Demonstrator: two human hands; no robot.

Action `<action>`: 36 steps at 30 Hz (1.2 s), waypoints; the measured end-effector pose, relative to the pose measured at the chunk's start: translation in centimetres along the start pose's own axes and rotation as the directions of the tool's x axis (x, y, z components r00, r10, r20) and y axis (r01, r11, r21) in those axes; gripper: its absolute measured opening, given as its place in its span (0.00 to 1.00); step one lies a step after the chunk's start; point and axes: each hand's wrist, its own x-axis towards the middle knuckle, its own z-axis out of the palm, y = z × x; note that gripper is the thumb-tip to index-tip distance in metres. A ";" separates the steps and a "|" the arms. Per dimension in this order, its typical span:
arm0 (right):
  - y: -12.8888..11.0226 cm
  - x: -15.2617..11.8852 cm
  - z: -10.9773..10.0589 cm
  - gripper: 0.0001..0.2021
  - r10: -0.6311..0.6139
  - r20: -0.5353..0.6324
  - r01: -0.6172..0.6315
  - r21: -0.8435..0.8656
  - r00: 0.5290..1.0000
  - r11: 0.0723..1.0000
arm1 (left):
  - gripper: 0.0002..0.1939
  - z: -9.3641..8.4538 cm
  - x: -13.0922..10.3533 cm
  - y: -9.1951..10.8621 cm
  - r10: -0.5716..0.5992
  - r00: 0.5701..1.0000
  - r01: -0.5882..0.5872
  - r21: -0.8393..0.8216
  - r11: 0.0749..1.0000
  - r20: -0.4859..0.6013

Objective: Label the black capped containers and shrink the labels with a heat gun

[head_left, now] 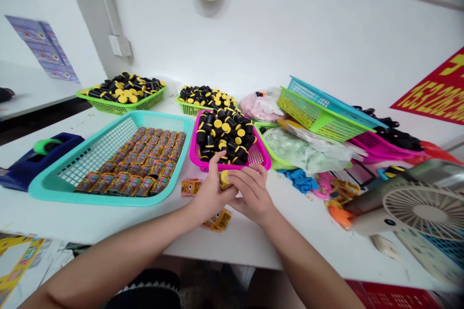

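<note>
Both hands meet in front of the pink basket (pixel 266 159), around one small container with a yellow cap (pixel 224 178). My left hand (pixel 212 193) grips it from the left, its index finger pointing up. From the right, my right hand (pixel 251 190) has its fingers closed over the container; the fingers partly hide its body. Black containers with yellow caps (pixel 226 133) fill the pink basket. Orange printed labels (pixel 218 221) lie on the table below the hands, with more orange labels (pixel 190 187) to the left. Wrapped containers (pixel 139 164) stand in rows in the turquoise basket (pixel 105 199).
A blue tape dispenser (pixel 39 157) stands at the left. Green baskets (pixel 145 101) of containers are behind. At the right are stacked baskets (pixel 319 116), a plastic bag (pixel 300 147), blue pieces (pixel 299 180) and a fan (pixel 427 212). The table's front edge (pixel 224 261) is near.
</note>
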 end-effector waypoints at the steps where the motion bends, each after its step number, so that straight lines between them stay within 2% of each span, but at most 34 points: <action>1: 0.1 0.0 0.1 0.23 -0.001 -0.004 0.001 0.011 1.000 1.000 | 0.42 -0.1 0.0 0.0 -0.001 1.000 0.001 -0.012 1.000 0.006; 3: 0.2 0.0 0.2 0.24 -0.002 -0.014 0.003 0.051 1.000 0.999 | 0.42 -0.4 0.1 0.0 -0.019 0.996 0.025 -0.072 0.997 0.082; 5: 0.3 -0.1 0.3 0.24 0.001 -0.025 0.001 0.087 1.000 0.996 | 0.41 -0.8 0.2 -0.1 -0.036 0.976 0.071 -0.155 0.985 0.215; 7: 0.4 -0.3 0.3 0.22 0.001 -0.040 0.002 0.087 0.999 0.996 | 0.42 -1.1 0.4 -0.2 -0.024 0.959 0.082 -0.197 0.977 0.282; 12: 0.6 -0.8 0.1 0.17 -0.076 -0.093 0.078 0.012 0.993 0.997 | 0.46 -1.5 0.6 -0.3 0.053 0.969 -0.027 -0.111 0.993 0.243; 17: 0.0 -0.4 -0.2 0.14 -0.052 -0.090 0.053 0.008 0.995 0.999 | 0.44 -2.0 0.6 0.0 0.082 0.945 -0.087 0.003 0.996 0.317; 20: -0.1 -0.3 0.0 0.14 -0.035 -0.094 0.033 -0.015 0.995 0.999 | 0.43 -1.7 0.7 -0.5 0.120 0.956 -0.134 0.035 0.990 0.269; 22: 0.4 -0.5 0.2 0.16 -0.035 -0.079 0.031 -0.045 0.996 0.998 | 0.38 -1.2 0.9 -0.9 0.198 0.969 -0.210 0.073 0.975 0.146; 24: 1.2 -0.8 0.4 0.19 -0.038 -0.067 0.034 -0.068 0.997 0.997 | 0.29 -0.8 0.9 -0.9 0.295 0.956 -0.291 0.172 0.941 0.001; 25: 1.7 -1.0 0.5 0.21 -0.048 -0.070 0.043 -0.067 0.996 0.997 | 0.24 -0.7 0.8 -0.5 0.339 0.940 -0.320 0.244 0.915 -0.037; 27: 2.8 -1.2 0.4 0.26 -0.068 -0.118 0.064 -0.036 0.991 0.997 | 0.14 -0.8 0.3 0.8 0.398 0.917 -0.358 0.385 0.850 -0.025; 29: 3.8 -1.3 0.3 0.30 -0.031 -0.145 0.031 -0.002 0.989 1.000 | 0.08 -1.6 -0.7 2.5 0.412 0.911 -0.371 0.485 0.792 0.025; 31: 4.7 -1.4 0.3 0.27 0.109 -0.075 -0.111 -0.019 0.991 0.994 | 0.04 -3.1 -2.0 4.5 0.384 0.923 -0.328 0.556 0.764 0.017; 33: 5.4 -1.4 0.4 0.21 0.249 0.034 -0.247 -0.050 0.968 0.968 | 0.02 -5.4 -3.0 6.4 0.315 0.949 -0.223 0.636 0.738 -0.033; 36: 5.8 -1.5 0.9 0.18 0.316 0.114 -0.310 -0.068 0.942 0.948 | 0.11 -9.9 -3.1 8.6 0.182 0.971 -0.001 0.767 0.641 -0.152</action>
